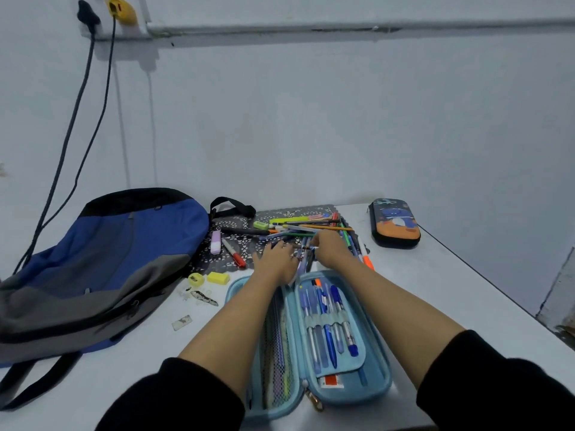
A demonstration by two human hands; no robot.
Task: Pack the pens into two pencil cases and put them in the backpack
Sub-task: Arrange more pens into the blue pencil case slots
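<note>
Left grip [275, 259]: palm down, fingers stretched flat over pen pile [306, 227], curled round nothing visible. Right grip [329, 248]: fingertips curled, pinching pens [305, 252] at pile's near edge; count lost in blur. Pile on patterned mat [252, 244], mostly beyond both grips. Open blue pencil case [378, 377] on counter just behind grips, under forearms; its mesh half largely hidden by left forearm. Closed dark pencil case [394, 223] well right of right grip. Backpack [102, 259] far left of left grip, cut off at frame edge. Orange highlighter [368, 262] half hidden beside right wrist.
</note>
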